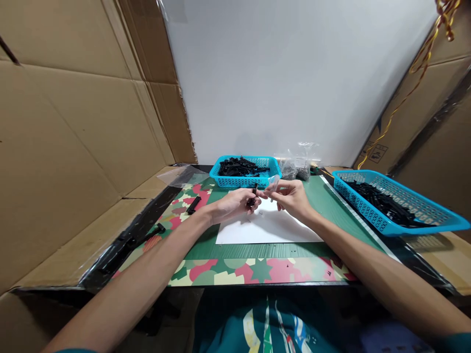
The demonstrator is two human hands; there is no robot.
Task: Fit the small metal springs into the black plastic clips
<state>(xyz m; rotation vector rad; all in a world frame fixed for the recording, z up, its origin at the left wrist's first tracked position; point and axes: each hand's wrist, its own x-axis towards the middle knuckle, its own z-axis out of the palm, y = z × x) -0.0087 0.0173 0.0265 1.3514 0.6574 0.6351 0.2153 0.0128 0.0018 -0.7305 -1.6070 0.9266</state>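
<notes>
Over the white sheet of paper [265, 228], my left hand [241, 201] is closed on a small black plastic part [253, 195] that stands up between its fingers. Close beside it, my right hand [290, 196] pinches a small clear, whitish piece [273, 185], whose kind I cannot make out. The fingertips of both hands nearly meet. Some tiny bits lie on the paper below the hands. Just behind them stands a blue basket [245, 182] filled with black plastic parts [237, 166].
On the right, another blue basket [390, 228] holds more black parts. Clear bags [300, 169] of small grey pieces sit at the back. Two loose black parts, one by the mat [193, 205], lie left. Cardboard walls [73, 108] flank the table, and a yellow cord [390, 115] hangs right.
</notes>
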